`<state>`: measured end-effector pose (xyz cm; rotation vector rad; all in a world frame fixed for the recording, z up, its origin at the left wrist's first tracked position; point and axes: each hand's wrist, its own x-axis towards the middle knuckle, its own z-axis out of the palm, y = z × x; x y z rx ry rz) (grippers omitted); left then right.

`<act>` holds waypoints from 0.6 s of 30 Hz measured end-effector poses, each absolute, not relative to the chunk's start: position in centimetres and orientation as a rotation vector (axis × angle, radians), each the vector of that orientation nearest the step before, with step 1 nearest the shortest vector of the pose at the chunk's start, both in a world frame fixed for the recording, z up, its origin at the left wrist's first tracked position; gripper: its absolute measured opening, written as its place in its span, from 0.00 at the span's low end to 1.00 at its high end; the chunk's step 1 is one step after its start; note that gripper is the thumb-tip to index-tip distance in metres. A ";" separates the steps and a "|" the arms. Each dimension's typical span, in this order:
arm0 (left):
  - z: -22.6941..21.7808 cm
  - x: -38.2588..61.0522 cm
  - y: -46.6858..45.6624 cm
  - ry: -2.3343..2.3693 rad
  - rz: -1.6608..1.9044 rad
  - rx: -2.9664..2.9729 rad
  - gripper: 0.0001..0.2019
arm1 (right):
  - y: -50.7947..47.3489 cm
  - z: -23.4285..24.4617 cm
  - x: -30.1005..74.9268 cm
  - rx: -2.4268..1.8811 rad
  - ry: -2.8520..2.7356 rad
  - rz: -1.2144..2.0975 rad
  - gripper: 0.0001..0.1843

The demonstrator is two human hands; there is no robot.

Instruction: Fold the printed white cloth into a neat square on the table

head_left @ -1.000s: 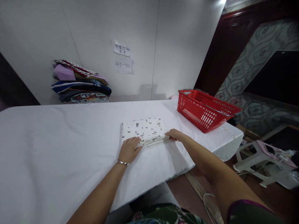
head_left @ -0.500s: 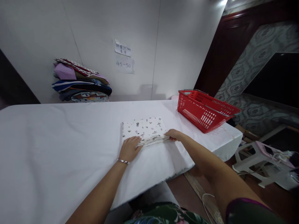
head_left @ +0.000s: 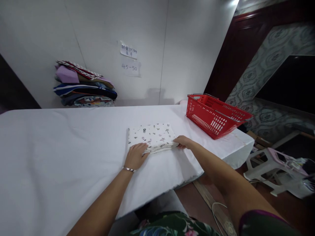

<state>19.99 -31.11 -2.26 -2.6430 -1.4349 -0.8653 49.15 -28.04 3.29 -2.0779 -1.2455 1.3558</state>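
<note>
A folded white cloth (head_left: 155,132) with a small print of plants and animals lies on the white-covered table, its stacked layers showing along the near edge. My left hand (head_left: 136,155) rests on the cloth's near left corner, fingers laid out over the top and the thumb by the front edge. At the near right corner, my right hand (head_left: 182,141) is closed on the folded layers, thumb above and the other fingers partly hidden underneath. A silver bracelet (head_left: 128,169) circles my left wrist.
A red plastic basket (head_left: 214,119) with metal handles stands at the table's right end. Stacked folded fabrics (head_left: 86,87) sit at the back left by the wall. Paper notes (head_left: 130,68) are stuck to the wall. A white stool (head_left: 273,164) stands on the floor at right.
Both hands stay on the folded cloth, which keeps its shape and place. Only the camera view has shifted slightly.
</note>
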 end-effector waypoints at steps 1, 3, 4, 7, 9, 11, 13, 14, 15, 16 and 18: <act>-2.2 20.0 -31.1 -1.436 -0.874 -2.641 0.17 | -28.1 3.5 49.2 -2.064 -1.228 1.373 0.11; -2.2 19.9 -31.1 -1.434 -0.889 -2.637 0.17 | -28.2 3.9 49.5 -2.026 -1.188 1.430 0.13; -2.2 19.9 -31.2 -1.432 -0.893 -2.637 0.17 | -28.3 4.1 49.7 -2.001 -1.165 1.470 0.14; -2.1 19.9 -31.2 -1.429 -0.896 -2.641 0.17 | -28.8 4.3 50.5 -1.909 -1.098 1.600 0.15; -2.1 19.9 -31.2 -1.431 -0.898 -2.643 0.17 | -29.2 4.1 51.0 -1.857 -1.068 1.664 0.16; -2.2 19.9 -31.2 -1.434 -0.898 -2.641 0.17 | -29.5 3.9 51.4 -1.805 -1.045 1.715 0.15; -2.2 19.9 -31.2 -1.441 -0.892 -2.633 0.17 | -29.6 3.7 51.6 -1.743 -1.025 1.767 0.15; -2.1 19.9 -31.2 -1.443 -0.886 -2.630 0.17 | -29.6 3.6 51.7 -1.713 -1.019 1.791 0.15; -2.1 19.9 -31.2 -1.443 -0.881 -2.631 0.17 | -29.6 3.6 51.7 -1.686 -1.016 1.813 0.15; -2.1 20.0 -31.1 -1.443 -0.877 -2.633 0.17 | -29.5 3.5 51.7 -1.663 -1.014 1.828 0.16; -2.1 20.0 -31.1 -1.440 -0.875 -2.635 0.16 | -29.5 3.3 51.7 -1.621 -1.010 1.841 0.16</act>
